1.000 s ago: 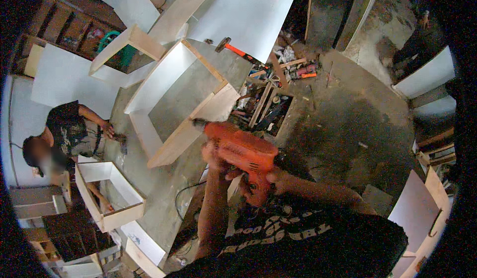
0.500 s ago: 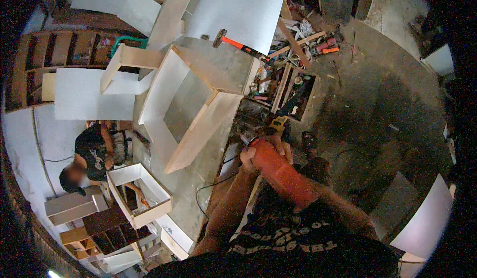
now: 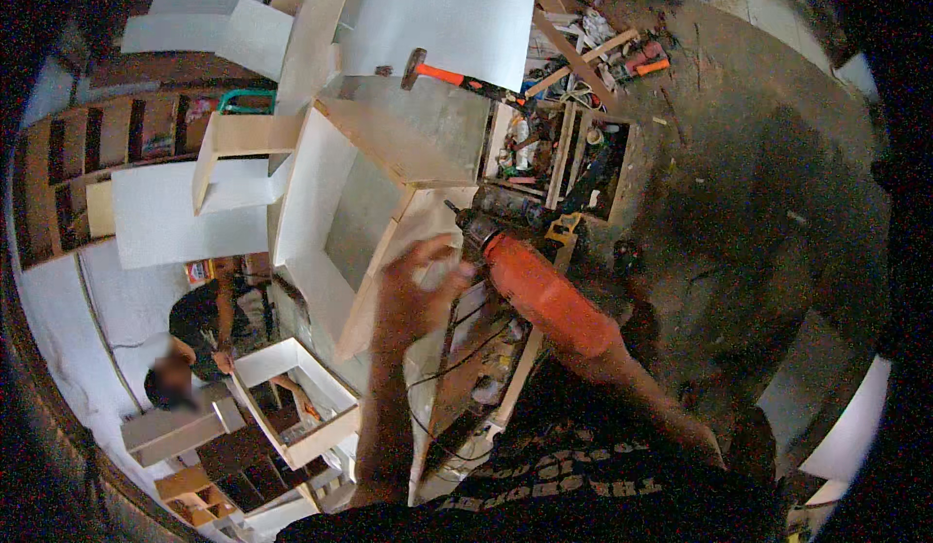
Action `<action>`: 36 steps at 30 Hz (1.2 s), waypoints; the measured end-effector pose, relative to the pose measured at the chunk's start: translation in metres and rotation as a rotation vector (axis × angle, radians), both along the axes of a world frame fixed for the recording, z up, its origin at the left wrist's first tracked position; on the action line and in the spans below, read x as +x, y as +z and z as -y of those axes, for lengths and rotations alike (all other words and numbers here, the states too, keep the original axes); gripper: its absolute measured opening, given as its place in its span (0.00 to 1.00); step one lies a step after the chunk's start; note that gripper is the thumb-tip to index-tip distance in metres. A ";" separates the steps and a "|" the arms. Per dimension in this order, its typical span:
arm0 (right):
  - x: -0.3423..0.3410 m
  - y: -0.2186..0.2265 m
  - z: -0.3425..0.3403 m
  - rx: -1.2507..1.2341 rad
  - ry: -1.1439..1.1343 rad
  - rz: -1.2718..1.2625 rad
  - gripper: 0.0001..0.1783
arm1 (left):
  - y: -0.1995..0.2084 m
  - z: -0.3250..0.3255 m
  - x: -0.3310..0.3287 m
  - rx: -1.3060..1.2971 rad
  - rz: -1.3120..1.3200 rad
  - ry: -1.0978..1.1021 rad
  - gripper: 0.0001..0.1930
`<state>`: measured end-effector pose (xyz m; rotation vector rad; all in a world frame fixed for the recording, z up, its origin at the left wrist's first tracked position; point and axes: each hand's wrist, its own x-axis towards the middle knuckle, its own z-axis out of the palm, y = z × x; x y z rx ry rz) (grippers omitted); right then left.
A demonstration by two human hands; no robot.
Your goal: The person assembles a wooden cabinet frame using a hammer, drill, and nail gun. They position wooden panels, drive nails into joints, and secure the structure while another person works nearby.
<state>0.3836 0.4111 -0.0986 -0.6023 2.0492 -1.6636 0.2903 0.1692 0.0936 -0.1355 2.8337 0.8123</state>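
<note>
An orange power drill (image 3: 549, 295) with a dark chuck and thin bit points up and left, toward the corner of a wooden box frame (image 3: 418, 189). My right hand (image 3: 610, 360) holds it from behind and below, its fingers mostly hidden by the drill body. Just left of the chuck is my left hand (image 3: 420, 276), slightly blurred, with fingers apart and nothing in them. It overlaps the near side panel of the frame, but whether it touches the panel I cannot tell. The frame has white inner faces and stands on a grey worktop.
A hammer (image 3: 462, 81) lies across the worktop beside a white board (image 3: 442, 18). Beyond the edge sits a tool tray (image 3: 610, 179), with a yellow-handled saw (image 3: 564, 227) near it. At left a co-worker (image 3: 216, 320) handles a smaller white-lined box (image 3: 340, 409). A dark cable hangs nearby.
My left hand has let go of the drill's front and moved left, opening. The drill has shifted slightly up and left, its chuck and bit now showing.
</note>
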 end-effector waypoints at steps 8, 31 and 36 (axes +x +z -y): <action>0.008 -0.011 0.057 -0.213 -0.286 -0.236 0.32 | -0.058 0.072 -0.107 0.151 -0.282 0.514 0.36; 0.020 -0.018 0.096 -0.783 -0.191 0.688 0.29 | -0.060 0.083 -0.122 0.174 0.042 0.468 0.33; 0.001 0.001 0.071 -0.310 -0.299 -0.168 0.28 | -0.061 0.089 -0.118 -0.027 0.011 0.296 0.33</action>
